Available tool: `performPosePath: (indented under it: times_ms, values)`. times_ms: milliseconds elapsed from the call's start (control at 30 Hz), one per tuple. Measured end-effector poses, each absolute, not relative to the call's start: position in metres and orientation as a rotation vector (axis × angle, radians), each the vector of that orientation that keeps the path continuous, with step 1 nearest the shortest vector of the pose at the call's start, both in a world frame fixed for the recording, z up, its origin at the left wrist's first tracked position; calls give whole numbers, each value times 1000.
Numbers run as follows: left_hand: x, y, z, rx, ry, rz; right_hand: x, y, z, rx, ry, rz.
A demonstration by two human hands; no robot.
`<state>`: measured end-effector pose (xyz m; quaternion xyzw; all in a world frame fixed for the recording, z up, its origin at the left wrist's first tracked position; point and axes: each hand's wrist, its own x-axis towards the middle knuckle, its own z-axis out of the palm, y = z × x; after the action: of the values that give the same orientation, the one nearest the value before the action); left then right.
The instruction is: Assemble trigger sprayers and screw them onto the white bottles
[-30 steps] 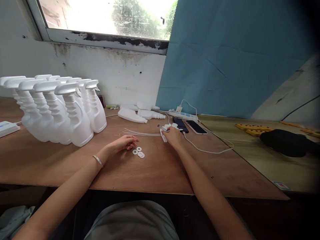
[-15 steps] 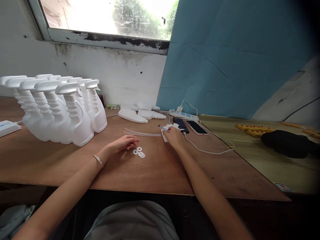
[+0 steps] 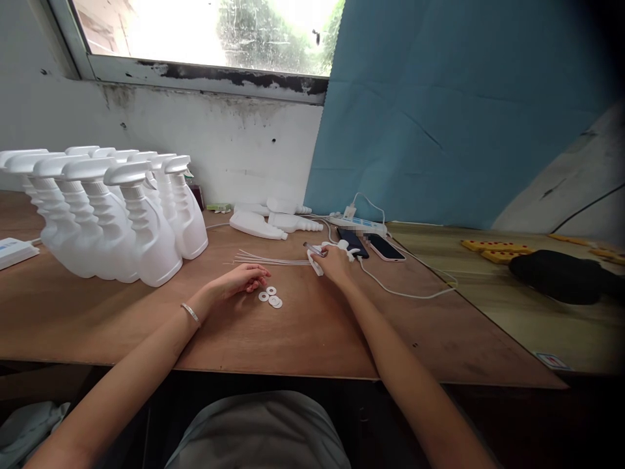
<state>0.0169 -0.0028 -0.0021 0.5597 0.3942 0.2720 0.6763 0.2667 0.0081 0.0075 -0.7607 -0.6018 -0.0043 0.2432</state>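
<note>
My right hand (image 3: 338, 264) is closed at a small heap of white trigger spray heads (image 3: 347, 246), with its fingertips on one white spray head (image 3: 315, 266). A short greyish piece (image 3: 312, 249) sticks out at its fingers. Thin white dip tubes (image 3: 273, 262) run left from there along the table. My left hand (image 3: 241, 279) rests loosely curled on the wood, fingers a little apart and nothing visible in them. Just right of it lie several flat white washers (image 3: 274, 301).
Assembled white spray bottles (image 3: 151, 241) stand grouped at the left. Several white bottles (image 3: 256, 225) lie by the wall. Two phones (image 3: 385, 248), a power strip (image 3: 359, 225) and a white cable (image 3: 405, 294) are at the right. A black object (image 3: 556, 277) sits farther right.
My right hand has shifted slightly left, and the spray head and greyish piece at its fingers have moved with it. My left hand stays in place. The whole view shifts slightly.
</note>
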Motion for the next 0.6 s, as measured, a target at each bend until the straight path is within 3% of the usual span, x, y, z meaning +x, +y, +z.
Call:
performPosePath:
  times_ms: [467, 600]
  values:
    - [17, -3, -2, 1287, 891, 609, 255, 13, -2, -2009, -1551, 139]
    - [16, -1, -4, 1293, 887, 608, 258, 10, 0, -2054, -1545, 35]
